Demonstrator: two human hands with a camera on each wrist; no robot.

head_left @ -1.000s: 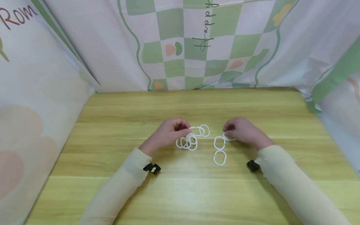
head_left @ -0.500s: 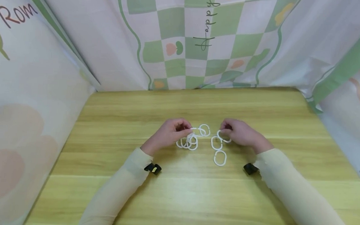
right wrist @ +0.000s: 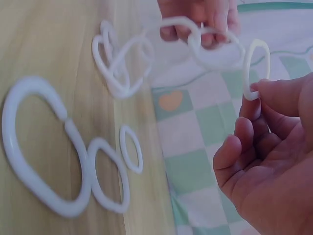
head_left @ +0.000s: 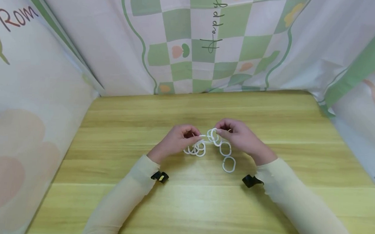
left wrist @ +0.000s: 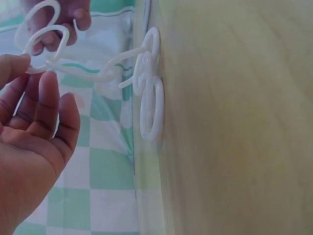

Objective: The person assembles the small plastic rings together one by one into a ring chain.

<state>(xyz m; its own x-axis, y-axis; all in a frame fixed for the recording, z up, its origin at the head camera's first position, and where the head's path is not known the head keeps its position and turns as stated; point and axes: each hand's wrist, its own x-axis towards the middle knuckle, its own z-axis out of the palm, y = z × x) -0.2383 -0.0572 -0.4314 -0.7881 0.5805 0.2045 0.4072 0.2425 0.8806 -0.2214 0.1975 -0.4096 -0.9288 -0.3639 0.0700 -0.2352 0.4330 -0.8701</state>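
My left hand [head_left: 182, 139] pinches an oval white plastic link [left wrist: 66, 41] between thumb and fingertips. Joined to that link is a chain of white links [right wrist: 171, 20], which hangs down to several more bunched on the table. From the other side, my right hand [head_left: 241, 137] pinches a separate white link [right wrist: 247, 73] by its lower end. In the head view this link overlaps the end of the chain, close to the left fingers. Near the right hand, loose white links [right wrist: 19, 161] lie on the wood, each with a small gap in its ring.
The wood-grain table [head_left: 184, 199] extends around both hands. A green-and-white checked cloth [head_left: 202, 48] hangs behind its far edge, with printed white cloth [head_left: 30, 101] at the left. Black wrist cameras [head_left: 250, 181] sit at both cuffs.
My right hand has moved left, carrying one link from beside the loose ones to the chain's end. The left hand has stayed nearly still, holding its link.
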